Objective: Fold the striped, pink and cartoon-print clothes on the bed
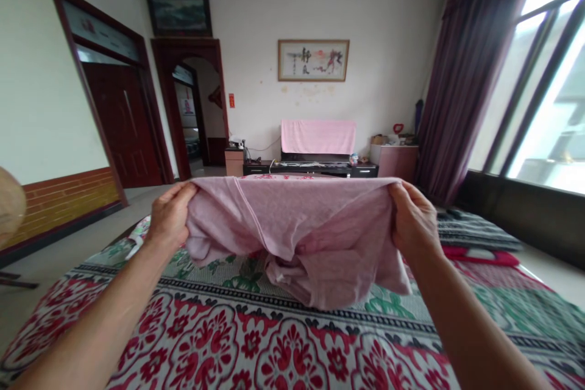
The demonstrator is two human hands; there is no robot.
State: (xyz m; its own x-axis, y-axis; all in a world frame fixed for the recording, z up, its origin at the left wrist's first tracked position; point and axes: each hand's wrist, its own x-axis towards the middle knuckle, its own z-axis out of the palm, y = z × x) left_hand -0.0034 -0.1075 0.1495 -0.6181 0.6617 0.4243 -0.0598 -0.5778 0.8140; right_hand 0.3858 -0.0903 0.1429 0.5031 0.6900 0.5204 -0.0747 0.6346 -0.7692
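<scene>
A light pink knit garment [292, 213], perhaps a shirt, is stretched between my two hands above the bed. My left hand [171, 214] pinches its upper left corner, with the thumb on top. At the upper right corner my right hand [415, 219] grips the cloth in the same way. The top edge is pulled nearly straight, while the lower part hangs in loose folds, bunched near the middle. Beneath it lies a patterned bedspread [205, 347] in red, green, white and black. Whether the hanging folds touch the bedspread I cannot tell.
Folded striped cloth [478, 228] rests on a red folded piece [484, 256] at the bed's right side. Beyond the bed, a pink cloth [317, 136] drapes over a television on a low black stand [311, 169]. A purple curtain [461, 85] hangs by the right window.
</scene>
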